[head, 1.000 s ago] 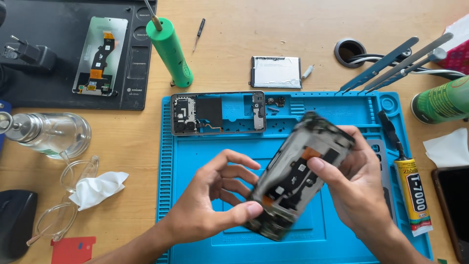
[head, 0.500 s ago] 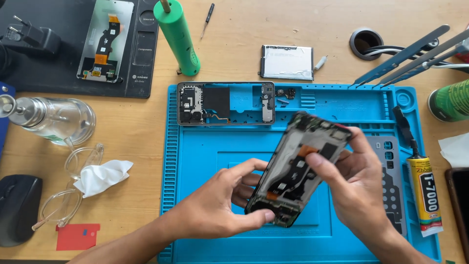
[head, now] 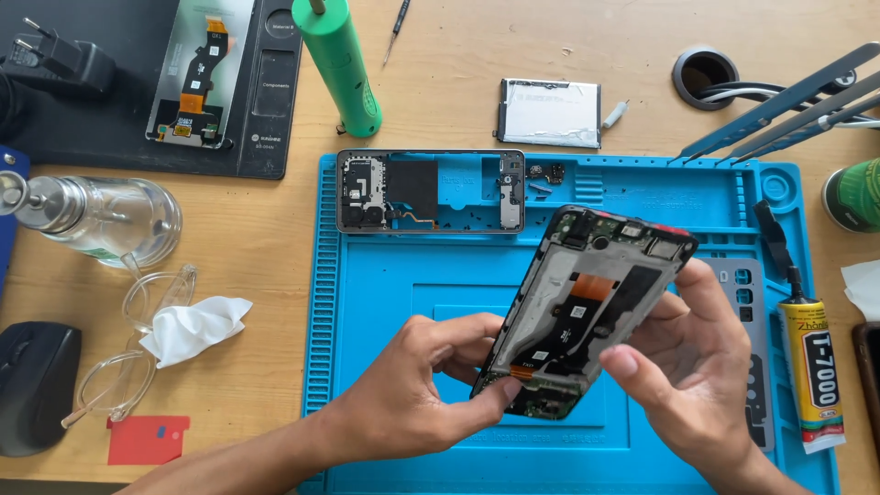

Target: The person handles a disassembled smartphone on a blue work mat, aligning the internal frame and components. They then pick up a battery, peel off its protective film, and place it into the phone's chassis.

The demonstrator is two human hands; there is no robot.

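An opened phone body (head: 587,307), black frame with orange flex cable and circuit boards showing, is tilted above the blue silicone work mat (head: 394,275). My left hand (head: 412,390) pinches its lower left edge with thumb and fingers. My right hand (head: 692,362) cradles it from the right, thumb pressed on its lower right side. A second phone frame (head: 431,192) lies flat at the mat's top edge, just beyond the held phone.
A battery (head: 550,112), green cylinder (head: 339,64) and small screwdriver (head: 396,29) lie on the wooden desk beyond the mat. A glue tube (head: 811,367) rests at the mat's right edge. On the left: glass bottle (head: 92,218), eyeglasses (head: 137,339), tissue (head: 197,325), a black mat (head: 275,110) with a screen panel (head: 197,73), mouse (head: 32,385).
The held phone has stayed between both hands while the view shifted, so the desk items sit lower and nearer in the frame. My left fingers closed further onto the phone's lower edge.
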